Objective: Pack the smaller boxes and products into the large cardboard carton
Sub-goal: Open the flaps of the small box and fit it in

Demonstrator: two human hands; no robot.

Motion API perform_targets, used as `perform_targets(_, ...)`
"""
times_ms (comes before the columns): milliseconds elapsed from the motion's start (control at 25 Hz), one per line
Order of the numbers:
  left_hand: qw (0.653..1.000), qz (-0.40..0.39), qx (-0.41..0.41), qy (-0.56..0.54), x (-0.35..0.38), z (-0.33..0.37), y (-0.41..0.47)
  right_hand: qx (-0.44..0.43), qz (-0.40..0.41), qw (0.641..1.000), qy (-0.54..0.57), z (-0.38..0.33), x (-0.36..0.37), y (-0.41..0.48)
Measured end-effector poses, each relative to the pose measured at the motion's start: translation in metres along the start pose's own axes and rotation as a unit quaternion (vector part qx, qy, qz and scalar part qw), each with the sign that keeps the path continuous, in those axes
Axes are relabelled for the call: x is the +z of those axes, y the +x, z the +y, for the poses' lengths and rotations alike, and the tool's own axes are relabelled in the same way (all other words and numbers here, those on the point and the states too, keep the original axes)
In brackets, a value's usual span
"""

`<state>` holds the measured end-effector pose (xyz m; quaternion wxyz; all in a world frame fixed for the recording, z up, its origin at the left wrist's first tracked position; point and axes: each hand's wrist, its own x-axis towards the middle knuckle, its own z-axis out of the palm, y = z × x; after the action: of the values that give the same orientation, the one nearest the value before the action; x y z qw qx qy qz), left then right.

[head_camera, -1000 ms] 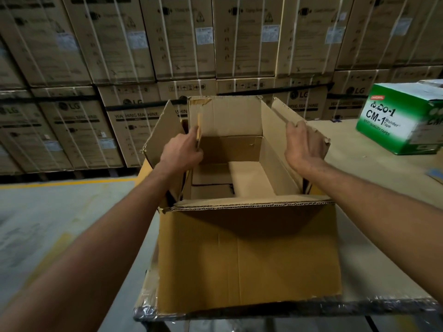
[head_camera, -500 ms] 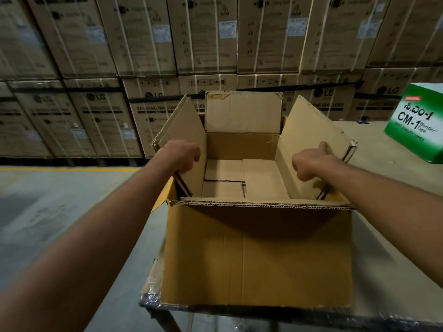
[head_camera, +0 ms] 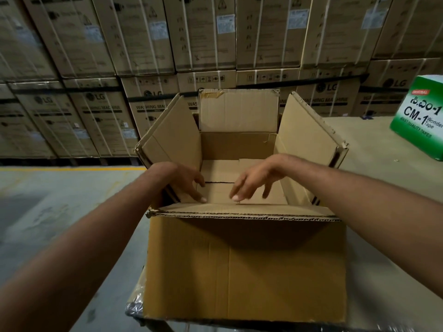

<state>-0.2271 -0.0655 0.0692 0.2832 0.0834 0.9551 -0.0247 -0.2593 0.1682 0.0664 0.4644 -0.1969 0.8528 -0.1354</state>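
Note:
A large brown cardboard carton [head_camera: 247, 267] stands open in front of me on a table, its side flaps and far flap raised. Its near flap lies folded toward me. Inside, only the bottom flaps show, with a seam between them. My left hand [head_camera: 182, 182] reaches over the near rim into the carton's left side, fingers spread and pointing down. My right hand [head_camera: 254, 180] hangs over the middle of the opening, fingers apart, holding nothing. Both hands are close together above the carton floor.
A green and white CM-1 tape box [head_camera: 419, 116] sits on the table [head_camera: 383, 236] at the far right. Stacked LG washing machine cartons [head_camera: 96, 111] form a wall behind. Concrete floor [head_camera: 48, 212] with a yellow line lies to the left.
Both hands have let go of the side flaps and moved inward over the carton's opening. The side flaps now stand spread outward.

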Motion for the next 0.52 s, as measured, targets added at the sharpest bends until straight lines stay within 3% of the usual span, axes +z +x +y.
perform_targets(120, 0.995, -0.097, 0.011, 0.011, 0.001, 0.003, -0.007, -0.015, -0.082, 0.996, 0.036, -0.009, 0.01, 0.008)
perform_targets(320, 0.992, -0.12, 0.017, -0.022, 0.002, 0.007, -0.013, -0.016, -0.065, 0.997, 0.044, 0.0, 0.015, 0.005)
perform_targets(400, 0.994, -0.101, 0.025, -0.037, 0.002, 0.012, -0.018, -0.004, 0.001, 1.0, 0.01, 0.001, 0.014, 0.003)
perform_targets(520, 0.993, -0.01, 0.068, -0.092, 0.0, 0.02, -0.025, 0.012, 0.166, 0.984, -0.062, 0.001, 0.007, -0.015)
